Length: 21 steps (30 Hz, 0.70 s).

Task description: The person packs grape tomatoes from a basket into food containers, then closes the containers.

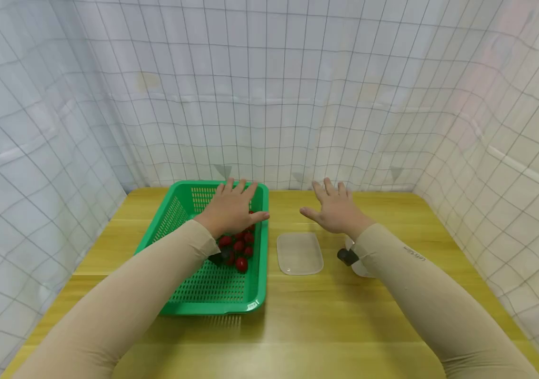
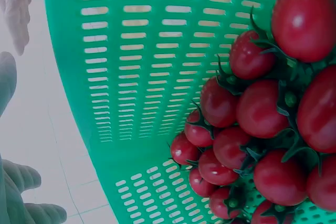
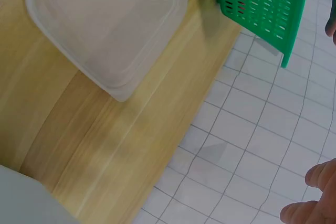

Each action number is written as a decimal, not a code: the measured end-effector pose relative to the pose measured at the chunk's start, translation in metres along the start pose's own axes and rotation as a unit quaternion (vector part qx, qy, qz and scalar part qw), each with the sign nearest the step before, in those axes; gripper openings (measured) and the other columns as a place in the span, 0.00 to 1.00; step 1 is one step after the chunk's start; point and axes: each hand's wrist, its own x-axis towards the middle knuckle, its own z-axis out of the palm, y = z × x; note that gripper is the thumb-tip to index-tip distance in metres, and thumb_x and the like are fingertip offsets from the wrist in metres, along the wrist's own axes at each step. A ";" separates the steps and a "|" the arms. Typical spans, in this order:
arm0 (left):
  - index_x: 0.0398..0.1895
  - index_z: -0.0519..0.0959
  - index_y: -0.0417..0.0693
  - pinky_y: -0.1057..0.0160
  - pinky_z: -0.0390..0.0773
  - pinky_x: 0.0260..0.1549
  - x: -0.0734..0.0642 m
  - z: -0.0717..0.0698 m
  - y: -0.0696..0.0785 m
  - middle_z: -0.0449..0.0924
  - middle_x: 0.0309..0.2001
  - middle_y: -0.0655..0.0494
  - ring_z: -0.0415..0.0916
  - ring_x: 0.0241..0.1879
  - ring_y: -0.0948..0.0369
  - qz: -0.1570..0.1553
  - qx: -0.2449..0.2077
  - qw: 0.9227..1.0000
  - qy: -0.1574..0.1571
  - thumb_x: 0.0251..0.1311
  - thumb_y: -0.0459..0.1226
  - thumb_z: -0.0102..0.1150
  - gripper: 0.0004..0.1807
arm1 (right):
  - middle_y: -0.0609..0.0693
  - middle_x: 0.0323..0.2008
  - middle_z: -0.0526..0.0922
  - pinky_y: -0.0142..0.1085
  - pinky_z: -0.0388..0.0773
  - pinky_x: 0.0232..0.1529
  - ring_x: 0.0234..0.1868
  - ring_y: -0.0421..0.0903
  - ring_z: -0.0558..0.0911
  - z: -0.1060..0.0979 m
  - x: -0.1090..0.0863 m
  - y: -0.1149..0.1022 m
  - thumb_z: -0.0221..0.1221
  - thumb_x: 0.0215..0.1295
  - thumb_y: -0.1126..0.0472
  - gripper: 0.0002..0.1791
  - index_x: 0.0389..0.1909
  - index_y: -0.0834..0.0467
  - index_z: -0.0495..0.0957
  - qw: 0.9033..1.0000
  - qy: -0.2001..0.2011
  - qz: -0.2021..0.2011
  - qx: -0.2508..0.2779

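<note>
Starting leftward of both hands, a white cloth with a dark grid (image 1: 11,131) hangs as a wall, and it runs on behind the two grips and round to the far right. Below it lies a yellow wood-grain tabletop (image 1: 321,326), spreading beneath and in front of both hands. A tight beige sleeve (image 1: 108,310) leads up to the left grip (image 1: 230,210), a bare hand with its fingers straight and spread apart, holding nothing. Under this hand, and reaching out to its left and nearer side, sits a rectangular green plastic basket (image 1: 212,289) with slotted walls; the thumb extends over its right rim. Small oval red tomatoes with green stems (image 1: 241,264) are heaped in the basket, below and nearer than the left grip, along the basket's right side; the left wrist view shows the fingers well apart from them. Between the hands, on the nearer side, a shallow translucent plastic tray with rounded corners (image 1: 300,254) lies flat, just beside the basket. Farther right, the right grip (image 1: 338,211) hovers with fingers spread apart and nothing in it. Below its wrist, a pale rounded piece (image 1: 361,269) shows partly, mostly hidden by the right sleeve (image 1: 430,295), which bears dark handwriting (image 1: 413,253).
</note>
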 end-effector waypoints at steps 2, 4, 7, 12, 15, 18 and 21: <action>0.87 0.44 0.49 0.33 0.42 0.80 0.000 0.001 -0.003 0.44 0.85 0.38 0.36 0.84 0.33 -0.003 -0.003 1.000 0.000 0.72 0.71 0.42 0.53 | 0.69 0.84 0.38 0.70 0.37 0.80 0.81 0.79 0.39 -0.001 -0.001 0.002 0.44 0.79 0.30 0.50 0.86 0.58 0.40 1.000 -0.005 -0.001 0.001; 0.87 0.44 0.48 0.32 0.41 0.80 -0.001 0.002 -0.005 0.43 0.85 0.38 0.35 0.84 0.33 -0.003 -0.007 1.000 -0.003 0.73 0.71 0.43 0.53 | 0.69 0.84 0.37 0.70 0.36 0.80 0.82 0.78 0.38 -0.001 -0.003 0.003 0.44 0.80 0.30 0.50 0.86 0.58 0.40 1.000 -0.010 -0.001 0.008; 0.87 0.43 0.48 0.32 0.39 0.80 -0.003 0.003 -0.008 0.42 0.85 0.38 0.33 0.84 0.33 -0.001 -0.016 1.000 -0.006 0.73 0.70 0.44 0.53 | 0.68 0.84 0.37 0.70 0.35 0.79 0.82 0.77 0.36 -0.001 -0.005 0.006 0.45 0.80 0.31 0.51 0.86 0.58 0.39 1.000 -0.010 -0.003 0.015; 0.87 0.44 0.47 0.32 0.39 0.80 -0.006 0.001 -0.011 0.43 0.85 0.37 0.35 0.84 0.32 0.002 -0.024 1.000 -0.007 0.74 0.69 0.45 0.53 | 0.69 0.84 0.38 0.70 0.36 0.79 0.82 0.78 0.37 0.003 -0.006 0.016 0.45 0.80 0.31 0.51 0.86 0.59 0.40 1.000 -0.004 -0.009 0.019; 0.87 0.46 0.47 0.32 0.40 0.80 -0.008 0.002 -0.014 0.44 0.85 0.36 0.36 0.83 0.31 0.004 -0.027 1.000 -0.005 0.74 0.68 0.46 0.52 | 0.71 0.84 0.37 0.71 0.36 0.79 0.81 0.79 0.38 0.006 -0.008 0.023 0.46 0.80 0.32 0.50 0.86 0.59 0.40 1.000 -0.001 -0.012 0.023; 0.87 0.47 0.46 0.31 0.41 0.80 -0.009 0.004 -0.017 0.45 0.85 0.36 0.36 0.83 0.31 0.006 -0.032 0.999 -0.005 0.74 0.67 0.47 0.51 | 0.71 0.83 0.36 0.72 0.36 0.78 0.81 0.80 0.38 0.007 -0.011 0.030 0.47 0.80 0.33 0.50 0.86 0.59 0.39 1.000 -0.002 -0.013 0.027; 0.87 0.47 0.47 0.32 0.40 0.80 -0.010 0.004 -0.021 0.45 0.85 0.36 0.35 0.83 0.31 0.005 -0.041 0.999 -0.009 0.74 0.66 0.48 0.51 | 0.72 0.83 0.36 0.72 0.37 0.79 0.80 0.81 0.37 0.007 -0.016 0.037 0.47 0.81 0.33 0.50 0.86 0.60 0.39 1.000 -0.007 -0.013 0.023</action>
